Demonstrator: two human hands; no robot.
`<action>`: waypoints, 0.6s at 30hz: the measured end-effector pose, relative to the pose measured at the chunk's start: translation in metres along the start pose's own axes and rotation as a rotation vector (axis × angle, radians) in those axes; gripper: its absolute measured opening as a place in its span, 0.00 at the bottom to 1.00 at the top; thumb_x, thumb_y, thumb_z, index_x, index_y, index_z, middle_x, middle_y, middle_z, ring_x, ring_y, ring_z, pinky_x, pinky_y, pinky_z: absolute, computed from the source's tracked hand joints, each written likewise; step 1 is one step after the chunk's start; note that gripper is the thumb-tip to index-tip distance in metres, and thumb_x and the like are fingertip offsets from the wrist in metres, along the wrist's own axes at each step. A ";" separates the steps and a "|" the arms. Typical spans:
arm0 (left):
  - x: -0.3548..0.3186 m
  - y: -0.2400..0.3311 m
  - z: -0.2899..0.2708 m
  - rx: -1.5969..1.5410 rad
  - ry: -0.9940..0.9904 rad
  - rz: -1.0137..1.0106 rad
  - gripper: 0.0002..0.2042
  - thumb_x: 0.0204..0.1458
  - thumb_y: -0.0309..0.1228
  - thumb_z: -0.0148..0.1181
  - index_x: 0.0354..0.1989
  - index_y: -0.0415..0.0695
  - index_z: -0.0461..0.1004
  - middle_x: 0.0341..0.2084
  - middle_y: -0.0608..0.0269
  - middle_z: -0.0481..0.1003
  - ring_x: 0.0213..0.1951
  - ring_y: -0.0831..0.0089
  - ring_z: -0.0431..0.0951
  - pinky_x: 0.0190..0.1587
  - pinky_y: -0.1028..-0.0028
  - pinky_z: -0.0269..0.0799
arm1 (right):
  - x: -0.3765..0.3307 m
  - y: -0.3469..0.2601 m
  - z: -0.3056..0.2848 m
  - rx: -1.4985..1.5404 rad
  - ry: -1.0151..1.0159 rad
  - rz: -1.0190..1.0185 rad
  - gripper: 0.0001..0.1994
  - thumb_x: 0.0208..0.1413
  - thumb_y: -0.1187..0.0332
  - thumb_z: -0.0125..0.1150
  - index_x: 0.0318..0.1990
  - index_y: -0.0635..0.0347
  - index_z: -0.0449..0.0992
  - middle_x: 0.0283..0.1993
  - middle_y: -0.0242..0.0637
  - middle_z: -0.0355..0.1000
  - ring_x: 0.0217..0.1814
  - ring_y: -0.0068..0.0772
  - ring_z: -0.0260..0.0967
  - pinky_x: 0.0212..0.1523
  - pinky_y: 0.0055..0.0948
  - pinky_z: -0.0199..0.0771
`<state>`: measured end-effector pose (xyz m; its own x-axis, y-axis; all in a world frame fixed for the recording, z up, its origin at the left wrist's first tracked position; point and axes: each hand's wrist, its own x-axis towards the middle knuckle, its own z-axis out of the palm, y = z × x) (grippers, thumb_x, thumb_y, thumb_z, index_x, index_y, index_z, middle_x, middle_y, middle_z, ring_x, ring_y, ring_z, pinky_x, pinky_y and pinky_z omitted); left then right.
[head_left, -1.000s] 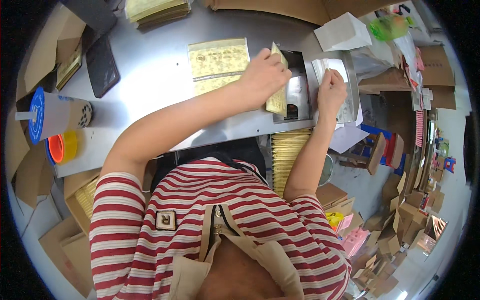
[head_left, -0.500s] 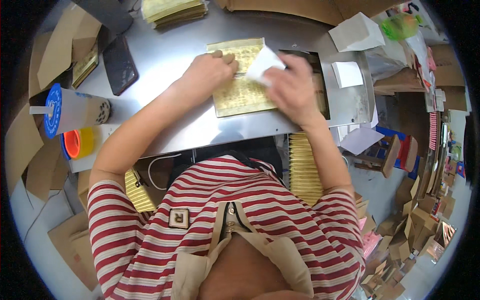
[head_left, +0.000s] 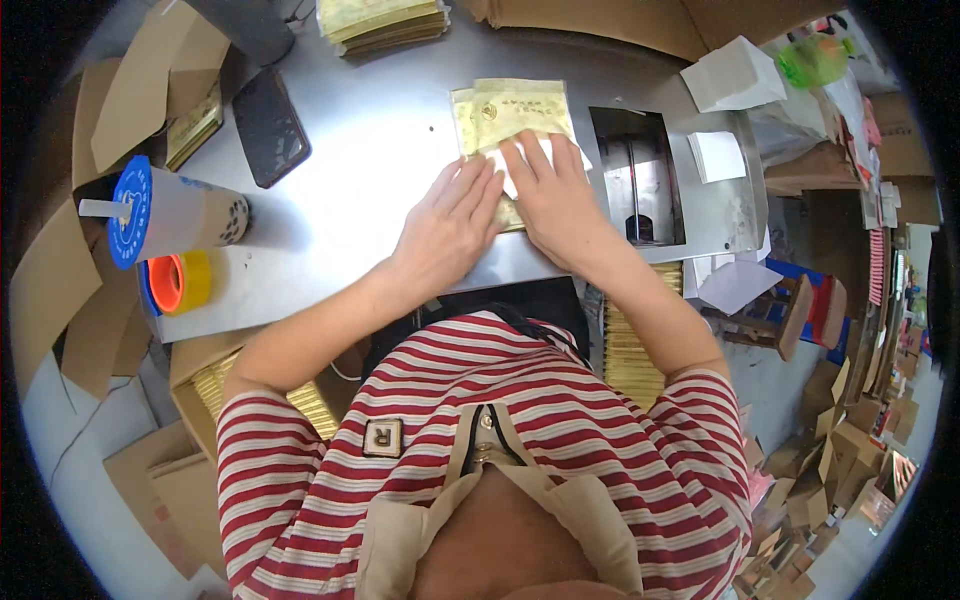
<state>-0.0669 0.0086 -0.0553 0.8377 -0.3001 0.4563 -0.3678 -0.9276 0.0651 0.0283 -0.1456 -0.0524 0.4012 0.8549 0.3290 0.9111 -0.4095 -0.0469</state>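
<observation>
A flat pale-gold packet (head_left: 517, 108) lies on the metal table in front of me, its far end showing. Across its near half is a white sheet of paper (head_left: 504, 172), mostly covered by my hands. My left hand (head_left: 452, 218) rests with fingers stretched along the paper's left side. The fingers of my right hand (head_left: 553, 200) lie spread and flat on the paper and packet. Neither hand is closed around anything. What lies under the palms is hidden.
A dark rectangular recess (head_left: 637, 170) is right of the packet, with white paper slips (head_left: 716, 157) beyond it. At left are a phone (head_left: 271, 128), a lidded drink cup (head_left: 180, 212) and tape rolls (head_left: 190, 281). Stacked gold packets (head_left: 385, 25) sit at the back.
The white paper has gone from my raised right hand down onto the packet. Both hands now lie flat there, and my left hand has come nearer to me. The view has shifted slightly.
</observation>
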 end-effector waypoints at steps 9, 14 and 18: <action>-0.011 -0.012 -0.006 -0.157 -0.081 0.009 0.26 0.47 0.42 0.62 0.50 0.35 0.71 0.49 0.49 0.71 0.56 0.55 0.67 0.62 0.57 0.58 | 0.015 -0.004 -0.002 0.412 0.182 0.223 0.12 0.54 0.72 0.57 0.44 0.68 0.74 0.50 0.52 0.70 0.55 0.51 0.66 0.53 0.38 0.67; -0.009 -0.019 -0.019 -0.136 -0.090 0.009 0.24 0.48 0.42 0.62 0.49 0.38 0.73 0.50 0.53 0.71 0.56 0.57 0.67 0.60 0.61 0.61 | 0.003 0.037 -0.015 0.755 0.383 0.604 0.08 0.53 0.69 0.63 0.36 0.65 0.80 0.37 0.44 0.77 0.40 0.45 0.74 0.43 0.33 0.73; 0.013 -0.019 -0.020 -0.175 -0.079 0.027 0.14 0.50 0.36 0.59 0.42 0.40 0.74 0.43 0.56 0.73 0.48 0.60 0.72 0.50 0.64 0.67 | -0.064 0.119 -0.034 -0.341 0.546 0.803 0.14 0.53 0.60 0.64 0.39 0.63 0.81 0.44 0.42 0.75 0.42 0.41 0.73 0.44 0.34 0.71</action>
<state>-0.0574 0.0273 -0.0328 0.8533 -0.3470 0.3893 -0.4491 -0.8684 0.2102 0.1077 -0.2600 -0.0475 0.7050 0.0624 0.7065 0.2834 -0.9379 -0.1999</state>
